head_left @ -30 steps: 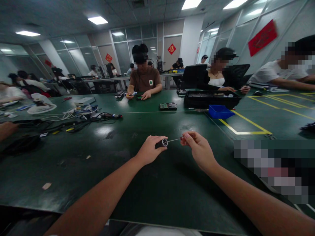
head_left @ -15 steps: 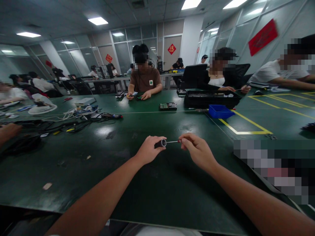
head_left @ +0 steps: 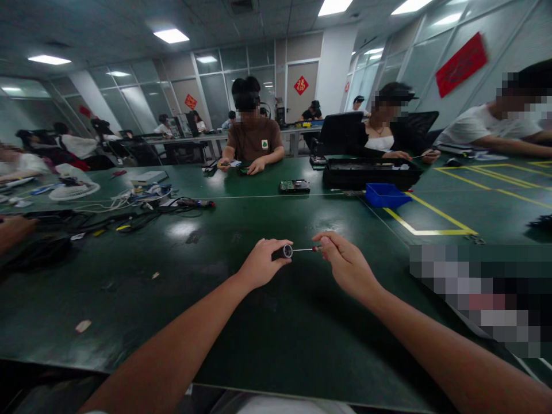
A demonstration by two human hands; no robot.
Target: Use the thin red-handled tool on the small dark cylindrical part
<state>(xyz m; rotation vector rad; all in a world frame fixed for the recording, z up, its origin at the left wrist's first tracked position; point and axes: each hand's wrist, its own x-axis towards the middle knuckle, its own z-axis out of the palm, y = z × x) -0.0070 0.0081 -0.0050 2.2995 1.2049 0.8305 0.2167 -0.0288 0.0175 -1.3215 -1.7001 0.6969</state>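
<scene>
A black cylinder (head_left: 278,253) is held above a green counter (head_left: 259,333) by the left hand (head_left: 261,264), its fingers (head_left: 282,261) clamped around it. Its pale-ringed end is turned towards the right; most of its body is hidden by the hand, and what lies inside the ring cannot be made out.

Just right of the cylinder, a thin screwdriver (head_left: 304,249) is pinched in the closed fingers (head_left: 326,246) of the right hand (head_left: 347,259). Its metal shaft is pointed at the ringed end, but whether the tip is inside or only touching cannot be told. A bit of red is seen where the handle begins; the rest is covered by the hand.

Beyond the cylinder, a circuit board (head_left: 294,186) is laid flat, its details too small to be read. Beyond it and to the right, a blue bin (head_left: 386,195) is set in front of a long black tray (head_left: 366,174), whose contents are unclear. Beyond it and to the left, tangled cables (head_left: 142,214) are heaped. Farther left, another person's hand (head_left: 17,231) is cut off by the picture's edge. Right of the cylinder and nearer the viewer, an area is blurred into squares.
</scene>
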